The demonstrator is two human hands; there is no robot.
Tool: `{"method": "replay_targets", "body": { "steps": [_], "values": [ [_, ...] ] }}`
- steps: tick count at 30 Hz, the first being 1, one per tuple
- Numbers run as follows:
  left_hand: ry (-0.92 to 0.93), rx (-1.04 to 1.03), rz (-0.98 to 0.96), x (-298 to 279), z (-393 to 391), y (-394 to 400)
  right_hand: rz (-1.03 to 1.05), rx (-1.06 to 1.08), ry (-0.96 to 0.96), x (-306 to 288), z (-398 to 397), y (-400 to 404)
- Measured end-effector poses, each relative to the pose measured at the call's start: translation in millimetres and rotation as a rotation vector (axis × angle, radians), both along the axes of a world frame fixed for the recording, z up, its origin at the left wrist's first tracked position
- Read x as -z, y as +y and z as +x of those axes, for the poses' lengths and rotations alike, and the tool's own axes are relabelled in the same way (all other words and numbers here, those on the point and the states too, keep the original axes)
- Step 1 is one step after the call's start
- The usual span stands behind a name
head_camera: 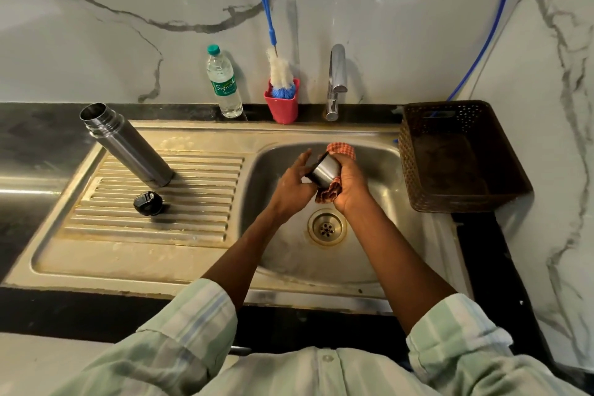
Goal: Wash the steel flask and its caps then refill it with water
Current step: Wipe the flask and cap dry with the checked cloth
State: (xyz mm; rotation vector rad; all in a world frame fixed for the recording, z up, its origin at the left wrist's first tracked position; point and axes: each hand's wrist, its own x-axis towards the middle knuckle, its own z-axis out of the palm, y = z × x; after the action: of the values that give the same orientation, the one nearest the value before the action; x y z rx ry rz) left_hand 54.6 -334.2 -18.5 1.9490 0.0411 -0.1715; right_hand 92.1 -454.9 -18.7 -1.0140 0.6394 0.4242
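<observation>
The open steel flask (128, 146) stands on the ribbed drainboard at the left, without its caps. A black inner cap (148, 202) lies on the ribs just in front of it. Over the sink basin (289, 254), my right hand (350, 183) wraps an orange checked cloth (340, 148) around the steel cup cap (325, 170). My left hand (294, 182) rests against the cap's open dark rim, fingers partly spread on its left side.
A tap (336, 80) stands behind the basin, not running. A plastic water bottle (224, 82) and a red holder (283, 104) with a blue-handled bottle brush (266, 10) stand at the back. A brown basket (459, 154) sits right of the sink. The drain (327, 228) lies below my hands.
</observation>
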Motion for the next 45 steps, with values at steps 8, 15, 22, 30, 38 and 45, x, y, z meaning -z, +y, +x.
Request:
{"method": "replay_targets", "body": {
  "steps": [8,15,22,30,38,45],
  "values": [
    [0.054,-0.052,-0.168,-7.4,3.2,-11.8,-0.786,0.001,-0.565,1.4,-20.3,1.0],
    [-0.027,-0.077,-0.313,0.5,-0.3,-16.1,-0.567,-0.234,-0.271,-8.9,4.3,-10.0],
    [-0.225,-0.063,-0.086,7.7,0.2,-14.1,0.230,-0.215,-0.008,-11.7,10.2,-29.0],
    [0.161,-0.190,-0.568,-26.3,11.7,-22.0,-1.051,-0.236,-0.795,-14.1,-0.5,-9.0],
    [0.034,-0.253,-0.561,-14.2,6.9,-32.2,-0.755,-0.250,-0.460,-31.9,9.1,0.4],
    [-0.458,-0.012,-0.088,3.6,11.3,-19.1,0.306,-0.323,0.055,-21.4,10.7,-23.1]
  ]
}}
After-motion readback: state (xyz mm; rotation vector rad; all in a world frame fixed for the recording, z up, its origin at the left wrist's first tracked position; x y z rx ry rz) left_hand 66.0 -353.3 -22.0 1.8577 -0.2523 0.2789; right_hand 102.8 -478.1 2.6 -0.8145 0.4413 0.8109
